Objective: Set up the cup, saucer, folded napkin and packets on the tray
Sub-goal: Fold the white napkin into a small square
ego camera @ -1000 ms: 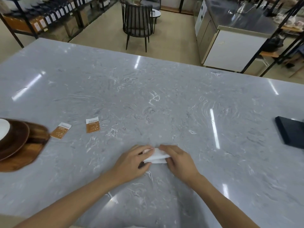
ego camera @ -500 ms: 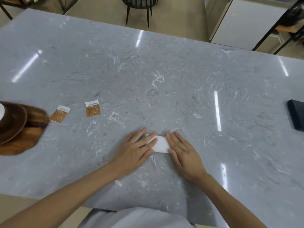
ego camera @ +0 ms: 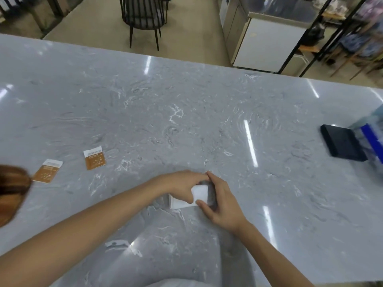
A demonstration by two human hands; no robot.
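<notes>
Both hands meet over the white folded napkin [ego camera: 199,193] on the marble table [ego camera: 186,121]: the left hand [ego camera: 182,188] pinches its top edge, and the right hand [ego camera: 220,204] grips its right side with curled fingers.

Glossy grey marble-look table [ego camera: 186,121], veined white, throwing back streaks of ceiling light. On it, the napkin [ego camera: 200,193] is soft matt white paper. Left of the napkin, two packets [ego camera: 94,160] of printed brown-and-white paper; furthest left, the tray [ego camera: 10,187] shows polished wood grain.
</notes>
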